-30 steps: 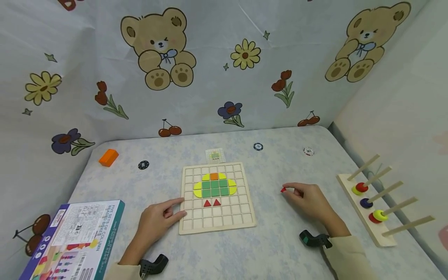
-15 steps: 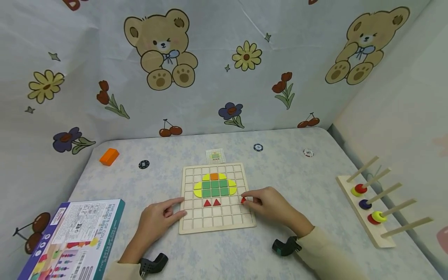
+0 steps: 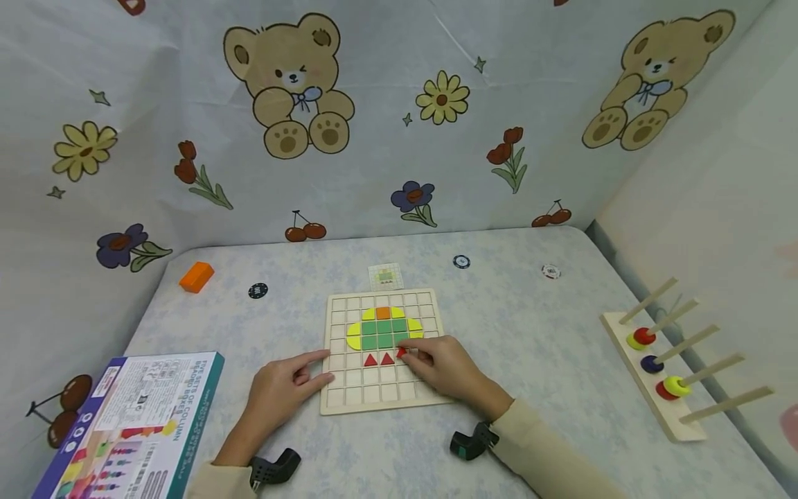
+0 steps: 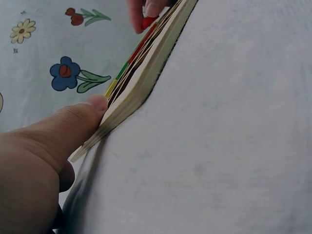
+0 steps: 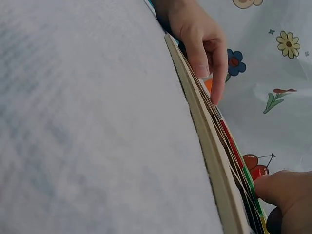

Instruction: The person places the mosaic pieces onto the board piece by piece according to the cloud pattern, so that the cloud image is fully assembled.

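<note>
A wooden grid board (image 3: 352,396) lies on the table in the head view. Green, yellow and orange pieces (image 3: 377,330) fill part of its middle. Below them sit two red triangles (image 3: 370,360). My right hand (image 3: 450,369) pinches another red triangle (image 3: 401,353) between thumb and index finger, over the cell just right of those two. The held triangle (image 4: 148,22) also shows red at the top of the left wrist view. My left hand (image 3: 277,391) rests at the board's left edge, with its extended thumb and index finger touching the rim.
Behind the board lies a small pattern card (image 3: 386,276). A peg stand (image 3: 690,424) with beads is at right, a printed box (image 3: 149,409) at left. An orange block (image 3: 197,277) and chips (image 3: 258,290) lie toward the back.
My right hand has moved left from the bare table right of the board, bringing the red triangle over the board beside the other two. The left hand has stayed at the rim.
</note>
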A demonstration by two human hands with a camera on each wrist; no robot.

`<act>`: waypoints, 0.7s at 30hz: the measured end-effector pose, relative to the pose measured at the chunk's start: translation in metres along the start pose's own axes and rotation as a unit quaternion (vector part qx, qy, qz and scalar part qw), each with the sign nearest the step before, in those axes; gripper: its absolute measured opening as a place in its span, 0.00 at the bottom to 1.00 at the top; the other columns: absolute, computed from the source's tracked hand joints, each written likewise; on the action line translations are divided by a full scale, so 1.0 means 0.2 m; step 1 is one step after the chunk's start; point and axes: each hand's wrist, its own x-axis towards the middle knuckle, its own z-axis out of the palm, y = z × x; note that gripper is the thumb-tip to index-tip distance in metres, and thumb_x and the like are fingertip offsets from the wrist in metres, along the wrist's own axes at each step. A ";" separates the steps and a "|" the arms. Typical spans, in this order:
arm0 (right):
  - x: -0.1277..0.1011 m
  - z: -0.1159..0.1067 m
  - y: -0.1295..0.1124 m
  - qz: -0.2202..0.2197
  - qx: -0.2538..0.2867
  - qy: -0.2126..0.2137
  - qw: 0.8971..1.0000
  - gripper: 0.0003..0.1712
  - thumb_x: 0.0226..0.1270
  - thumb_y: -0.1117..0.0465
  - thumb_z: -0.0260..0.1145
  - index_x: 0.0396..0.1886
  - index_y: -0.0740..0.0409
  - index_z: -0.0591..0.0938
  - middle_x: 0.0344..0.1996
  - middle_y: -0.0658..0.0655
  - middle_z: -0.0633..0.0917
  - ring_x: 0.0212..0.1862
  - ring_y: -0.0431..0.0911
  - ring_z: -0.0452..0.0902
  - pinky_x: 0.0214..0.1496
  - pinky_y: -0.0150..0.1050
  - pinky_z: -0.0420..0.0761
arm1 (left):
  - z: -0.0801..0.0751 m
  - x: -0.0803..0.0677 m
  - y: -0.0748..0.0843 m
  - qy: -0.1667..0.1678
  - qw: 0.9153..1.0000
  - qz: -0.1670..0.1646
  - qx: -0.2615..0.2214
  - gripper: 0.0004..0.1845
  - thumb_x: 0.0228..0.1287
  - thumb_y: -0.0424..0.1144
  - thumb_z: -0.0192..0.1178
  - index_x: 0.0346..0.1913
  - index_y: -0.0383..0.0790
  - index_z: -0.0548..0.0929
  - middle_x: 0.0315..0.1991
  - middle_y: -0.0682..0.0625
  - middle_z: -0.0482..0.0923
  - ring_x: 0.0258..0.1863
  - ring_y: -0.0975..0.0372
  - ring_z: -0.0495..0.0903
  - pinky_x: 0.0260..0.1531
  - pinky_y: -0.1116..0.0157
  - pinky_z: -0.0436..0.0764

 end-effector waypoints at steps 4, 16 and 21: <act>-0.02 0.01 0.02 -0.018 0.002 0.019 1.000 0.15 0.70 0.56 0.72 0.54 0.52 0.89 0.11 0.36 0.62 0.17 0.30 0.53 0.22 0.28 0.57 | 0.00 0.00 0.00 -0.001 1.000 0.001 0.005 0.22 0.58 0.60 0.73 0.55 0.61 0.88 0.13 0.64 0.60 0.14 0.69 0.56 0.21 0.67 0.58; -0.07 0.03 0.04 -0.071 -0.033 0.046 0.996 0.16 0.68 0.58 0.73 0.54 0.53 0.89 0.15 0.36 0.64 0.19 0.31 0.56 0.24 0.27 0.59 | 0.00 -0.01 -0.02 -0.002 1.000 0.010 0.007 0.22 0.58 0.61 0.72 0.54 0.60 0.89 0.13 0.65 0.59 0.14 0.70 0.55 0.20 0.68 0.57; -0.06 0.02 0.04 -0.062 -0.038 0.048 0.996 0.15 0.68 0.58 0.73 0.54 0.53 0.89 0.15 0.36 0.65 0.20 0.32 0.57 0.25 0.28 0.59 | 0.00 0.00 -0.01 0.005 1.000 0.018 0.003 0.22 0.58 0.61 0.72 0.54 0.60 0.89 0.13 0.64 0.59 0.14 0.70 0.54 0.20 0.68 0.57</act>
